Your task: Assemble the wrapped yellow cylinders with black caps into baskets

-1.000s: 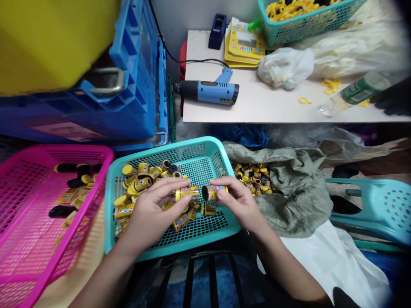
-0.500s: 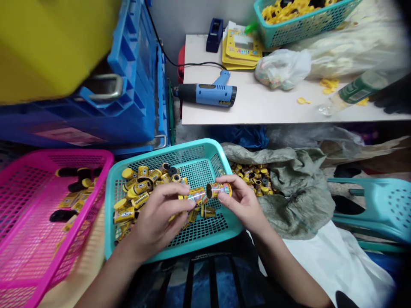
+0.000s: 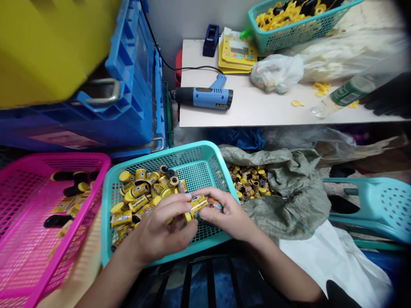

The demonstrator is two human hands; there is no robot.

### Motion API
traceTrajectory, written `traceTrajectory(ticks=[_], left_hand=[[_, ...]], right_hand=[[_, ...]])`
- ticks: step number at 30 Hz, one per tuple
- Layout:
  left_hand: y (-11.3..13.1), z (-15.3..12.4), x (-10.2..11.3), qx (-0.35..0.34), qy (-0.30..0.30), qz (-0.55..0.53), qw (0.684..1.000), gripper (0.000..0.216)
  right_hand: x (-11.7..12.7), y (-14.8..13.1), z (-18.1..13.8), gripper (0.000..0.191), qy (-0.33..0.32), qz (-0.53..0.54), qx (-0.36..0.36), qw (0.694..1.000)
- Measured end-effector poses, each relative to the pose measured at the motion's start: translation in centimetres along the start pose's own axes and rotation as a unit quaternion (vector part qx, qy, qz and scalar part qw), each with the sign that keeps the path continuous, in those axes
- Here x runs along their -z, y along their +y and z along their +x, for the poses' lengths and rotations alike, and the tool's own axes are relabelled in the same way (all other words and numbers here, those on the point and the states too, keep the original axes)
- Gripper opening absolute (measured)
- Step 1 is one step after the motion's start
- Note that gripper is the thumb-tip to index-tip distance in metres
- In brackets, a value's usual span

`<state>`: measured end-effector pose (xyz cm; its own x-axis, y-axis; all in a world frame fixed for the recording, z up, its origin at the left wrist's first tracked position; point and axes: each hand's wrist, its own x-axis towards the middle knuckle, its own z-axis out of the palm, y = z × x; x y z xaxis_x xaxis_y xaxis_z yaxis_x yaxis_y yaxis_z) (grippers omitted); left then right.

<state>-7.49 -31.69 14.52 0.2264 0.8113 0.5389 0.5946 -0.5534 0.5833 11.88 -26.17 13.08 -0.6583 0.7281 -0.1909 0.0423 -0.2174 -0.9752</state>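
Observation:
Both my hands meet over a teal mesh basket (image 3: pixel 205 150) that holds several small yellow printed cylinders (image 3: pixel 141 192). My left hand (image 3: pixel 162 229) pinches one yellow cylinder (image 3: pixel 196 206) by its near end. My right hand (image 3: pixel 226 214) is closed on a second cylinder (image 3: pixel 214 204), pressed against the first one. Their ends touch between my fingertips, just above the basket floor.
A pink mesh basket (image 3: pixel 48 160) with a few cylinders and black pieces sits left. An open grey sack (image 3: pixel 289 188) of more cylinders lies right. Behind are blue crates (image 3: pixel 128 98), a table edge (image 3: pixel 272 122) with a blue heat gun (image 3: pixel 205 96), and a teal stool (image 3: pixel 379 205).
My hands have come together and dropped lower into the teal basket; the two cylinders, held apart before, now touch end to end. The view has shifted slightly downward.

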Motion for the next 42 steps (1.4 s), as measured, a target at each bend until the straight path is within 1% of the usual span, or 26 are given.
traceTrajectory(ticks=[3, 6, 8, 10, 12, 13, 14, 16, 17, 18, 19, 20, 21, 23, 25, 26, 28, 30, 31, 32, 33, 35, 36, 38, 40, 42], left_hand=[[-0.3, -0.4, -0.2, -0.007, 0.011, 0.023, 1.0, 0.045], [-1.0, -0.9, 0.1, -0.057, 0.009, 0.097, 0.994, 0.046], [-1.6, -1.0, 0.7, -0.072, -0.025, 0.156, 0.985, 0.047], [-2.5, -1.1, 1.7, -0.022, -0.076, 0.2, 0.977, 0.048], [-3.7, -1.5, 2.8, 0.068, -0.109, 0.24, 0.962, 0.044], [-4.3, -1.8, 3.4, 0.114, -0.122, 0.264, 0.95, 0.042], [-5.0, -2.3, 3.9, 0.157, -0.136, 0.291, 0.934, 0.04], [-6.2, -3.5, 4.6, 0.221, -0.186, 0.337, 0.896, 0.04], [-6.7, -4.1, 4.8, 0.239, -0.215, 0.351, 0.879, 0.04], [-7.2, -4.6, 4.9, 0.25, -0.236, 0.36, 0.867, 0.039], [-7.5, -5.0, 4.8, 0.255, -0.249, 0.364, 0.86, 0.037], [-7.7, -5.1, 4.7, 0.257, -0.253, 0.368, 0.857, 0.037], [-7.9, -5.1, 4.6, 0.261, -0.253, 0.372, 0.854, 0.037], [-7.9, -4.5, 4.4, 0.274, -0.253, 0.371, 0.85, 0.038], [-7.5, -3.8, 4.4, 0.304, -0.244, 0.347, 0.853, 0.037], [-7.3, -3.5, 4.6, 0.328, -0.222, 0.324, 0.859, 0.037], [-6.5, -3.2, 5.0, 0.383, -0.135, 0.246, 0.88, 0.036], [-5.9, -3.2, 5.6, 0.439, -0.042, 0.136, 0.887, 0.036], [-5.6, -3.4, 5.8, 0.463, -0.01, 0.087, 0.882, 0.035], [-5.4, -3.5, 6.1, 0.484, 0.005, 0.058, 0.873, 0.034], [-5.3, -3.7, 6.3, 0.504, 0.001, 0.055, 0.862, 0.033], [-4.9, -3.8, 6.4, 0.528, -0.044, 0.111, 0.841, 0.035], [-4.8, -3.7, 6.4, 0.527, -0.083, 0.151, 0.832, 0.037], [-4.2, -3.3, 6.0, 0.502, -0.187, 0.202, 0.82, 0.039], [-3.6, -2.9, 5.4, 0.469, -0.274, 0.21, 0.813, 0.041], [-2.9, -2.6, 4.8, 0.46, -0.332, 0.205, 0.797, 0.046]], right_hand=[[-0.4, -0.1, 0.4, 0.043, 0.0, 0.007, 0.012, 1.0], [-0.4, -0.2, 0.3, 0.039, 0.021, -0.007, 0.035, 0.999], [0.3, -0.3, -0.3, 0.037, 0.056, -0.031, 0.061, 0.996], [2.2, -0.1, -1.4, 0.036, 0.13, -0.058, 0.091, 0.986], [5.2, 0.5, -3.0, 0.038, 0.233, -0.088, 0.101, 0.963], [7.1, 1.0, -3.8, 0.04, 0.278, -0.11, 0.088, 0.95], [9.0, 1.6, -4.7, 0.043, 0.307, -0.14, 0.061, 0.939], [12.6, 3.1, -6.0, 0.051, 0.324, -0.239, -0.026, 0.915], [14.2, 3.8, -6.5, 0.055, 0.339, -0.31, -0.068, 0.886], [15.4, 4.4, -6.8, 0.058, 0.358, -0.378, -0.099, 0.848], [16.2, 4.8, -7.0, 0.059, 0.377, -0.433, -0.114, 0.811], [16.7, 5.0, -6.9, 0.059, 0.392, -0.466, -0.114, 0.785], [16.7, 4.9, -6.7, 0.059, 0.401, -0.477, -0.101, 0.775], [15.7, 4.1, -5.8, 0.055, 0.397, -0.462, -0.055, 0.791], [13.4, 2.6, -4.2, 0.048, 0.378, -0.451, 0.006, 0.809], [11.9, 1.8, -3.3, 0.044, 0.361, -0.451, 0.038, 0.815], [8.5, 0.4, -1.2, 0.037, 0.292, -0.448, 0.095, 0.84], [4.9, -0.7, 0.8, 0.033, 0.172, -0.444, 0.126, 0.87], [3.1, -1.0, 1.9, 0.033, 0.098, -0.452, 0.13, 0.877], [1.5, -1.2, 3.1, 0.033, 0.025, -0.468, 0.128, 0.874], [0.1, -1.2, 4.3, 0.032, -0.036, -0.49, 0.122, 0.862], [-2.2, -0.7, 6.9, 0.032, -0.108, -0.544, 0.112, 0.824], [-2.9, -0.3, 8.2, 0.032, -0.126, -0.569, 0.108, 0.805], [-3.7, 0.8, 10.6, 0.033, -0.152, -0.604, 0.101, 0.776], [-3.8, 1.7, 12.3, 0.031, -0.186, -0.613, 0.082, 0.764], [-3.4, 2.1, 13.0, 0.027, -0.207, -0.595, 0.053, 0.775]])
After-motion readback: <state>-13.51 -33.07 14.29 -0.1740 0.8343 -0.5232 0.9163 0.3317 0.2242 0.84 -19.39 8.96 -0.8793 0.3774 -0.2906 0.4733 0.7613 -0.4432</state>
